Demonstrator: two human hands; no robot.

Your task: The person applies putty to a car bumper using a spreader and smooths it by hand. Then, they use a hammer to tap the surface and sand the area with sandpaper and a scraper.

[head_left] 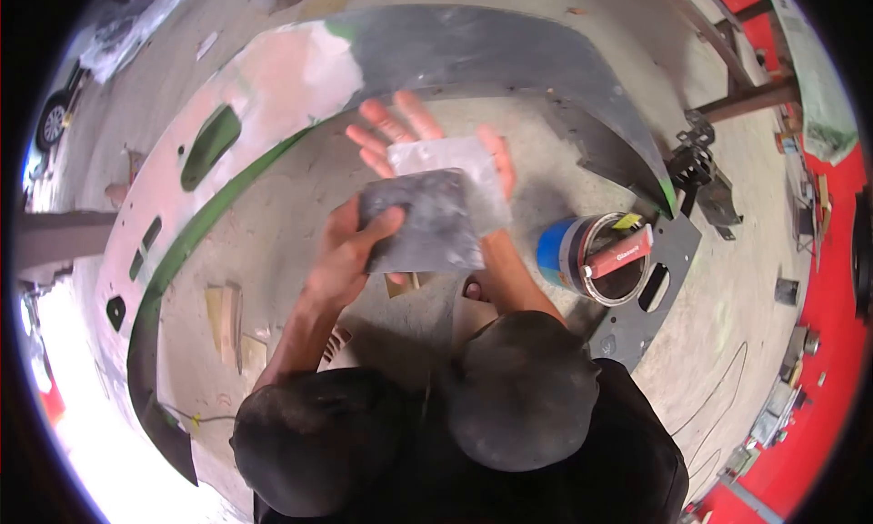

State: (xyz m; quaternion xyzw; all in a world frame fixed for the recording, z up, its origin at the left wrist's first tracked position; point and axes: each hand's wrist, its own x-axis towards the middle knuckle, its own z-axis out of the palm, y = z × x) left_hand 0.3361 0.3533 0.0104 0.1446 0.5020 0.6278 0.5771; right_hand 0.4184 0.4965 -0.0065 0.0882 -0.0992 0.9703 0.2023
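My left hand (350,242) grips a dark grey sheet (423,219) that looks like sandpaper, its thumb on top and the fingers mostly hidden underneath. Behind this sheet, my right hand (400,129) is turned palm up with its fingers spread. A lighter grey sheet (482,179) lies across that palm, partly covered by the dark one. Both hands are above the floor, inside the curve of a large car bumper (436,47). The bumper has pinkish-white patches on the left, grey on the right and green along its edges.
On the right stands a blue can (556,251) with a red tube (621,253) across its top, beside a dark panel with slots (637,324). Wood pieces (225,319) lie on the floor at left. A black metal bracket (705,174) sits by the bumper's right end.
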